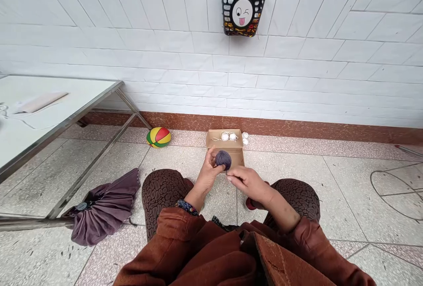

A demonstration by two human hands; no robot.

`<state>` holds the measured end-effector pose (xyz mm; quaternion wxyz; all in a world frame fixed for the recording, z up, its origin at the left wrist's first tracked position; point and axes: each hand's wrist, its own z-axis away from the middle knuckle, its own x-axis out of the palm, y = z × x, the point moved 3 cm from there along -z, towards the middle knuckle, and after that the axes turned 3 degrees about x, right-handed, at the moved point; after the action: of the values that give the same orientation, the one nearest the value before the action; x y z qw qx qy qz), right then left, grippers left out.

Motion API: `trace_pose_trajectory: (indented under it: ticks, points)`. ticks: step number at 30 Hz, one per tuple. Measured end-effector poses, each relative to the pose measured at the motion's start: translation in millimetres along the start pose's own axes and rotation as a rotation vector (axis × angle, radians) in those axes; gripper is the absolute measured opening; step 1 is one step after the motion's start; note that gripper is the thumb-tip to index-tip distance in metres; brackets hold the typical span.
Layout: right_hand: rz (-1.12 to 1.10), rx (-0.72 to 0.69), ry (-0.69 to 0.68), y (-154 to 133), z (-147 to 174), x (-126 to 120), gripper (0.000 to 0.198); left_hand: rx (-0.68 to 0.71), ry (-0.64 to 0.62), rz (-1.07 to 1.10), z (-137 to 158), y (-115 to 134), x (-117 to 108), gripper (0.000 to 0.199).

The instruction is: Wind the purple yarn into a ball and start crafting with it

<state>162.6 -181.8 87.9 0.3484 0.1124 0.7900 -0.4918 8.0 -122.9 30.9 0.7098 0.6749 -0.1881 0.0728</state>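
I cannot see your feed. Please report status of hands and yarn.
Left hand holds purple yarn ball. Right hand pinches at it. Cardboard box just beyond.

Left hand (208, 172) cups a purple yarn ball (224, 159); right hand (248, 181) pinches at its lower edge. Just beyond both hands, an open cardboard box (225, 144) holds white yarn balls (229, 136). Folded purple umbrella (104, 206) lies far left of left hand.

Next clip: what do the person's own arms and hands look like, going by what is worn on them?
Both arms wear rust-brown sleeves pushed back from the wrists, so the forearms show bare. The left hand has a dark beaded bracelet with small light flecks at the wrist. The right hand is bare; no gloves, and no ring or watch can be made out on either hand.
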Motion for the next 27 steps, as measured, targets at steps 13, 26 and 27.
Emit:
trace_pose_trajectory:
  ticks: [13, 26, 27]
  points:
    - [-0.034, 0.087, 0.182, 55, -56, -15, 0.023, -0.017, -0.320, -0.018, 25, 7, 11, 0.092]
    - [-0.091, 0.186, 0.015, 43, 11, 48, 0.024, -0.026, 0.134, 0.095, 17, 4, -5, 0.079]
    - [-0.097, 0.160, -0.003, 35, 12, 45, 0.024, -0.034, 0.145, 0.074, 18, 2, -5, 0.079]
